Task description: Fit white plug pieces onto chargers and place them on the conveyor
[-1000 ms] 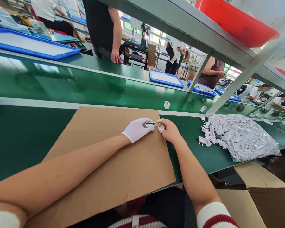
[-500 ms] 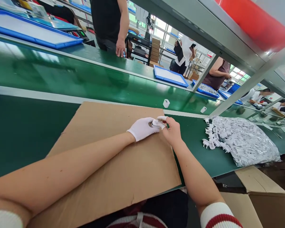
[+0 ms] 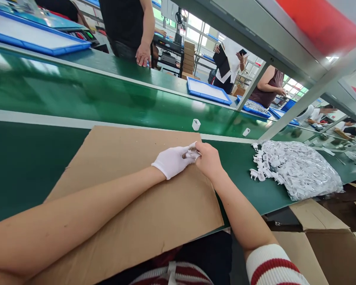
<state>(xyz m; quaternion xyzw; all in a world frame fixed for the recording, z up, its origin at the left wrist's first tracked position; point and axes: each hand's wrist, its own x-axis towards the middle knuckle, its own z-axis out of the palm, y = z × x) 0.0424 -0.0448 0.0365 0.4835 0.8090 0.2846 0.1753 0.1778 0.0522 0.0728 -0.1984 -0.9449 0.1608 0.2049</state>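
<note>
My left hand (image 3: 172, 160), in a white glove, has its fingers closed round a small white plastic piece (image 3: 192, 152) above the right part of a flat cardboard sheet (image 3: 130, 198). My right hand (image 3: 209, 159) grips the same piece from the other side, with white covers on its fingertips. Most of the piece is hidden by the fingers, so its exact kind does not show. Beyond the hands, a white plug housing (image 3: 196, 124) stands on the green conveyor belt (image 3: 112, 99), and a second white housing (image 3: 246, 132) lies farther right.
A clear plastic bag (image 3: 305, 170) full of white plug parts lies at the right, with several loose plug parts (image 3: 261, 168) spilling from its mouth. Open cardboard boxes (image 3: 320, 217) stand below the table edge. A metal post (image 3: 293, 105) slants overhead. Blue trays (image 3: 209, 90) and co-workers line the far side.
My right thumb and fingers have closed in over the white piece and my right hand has turned its back more toward me. The whole view has shifted slightly.
</note>
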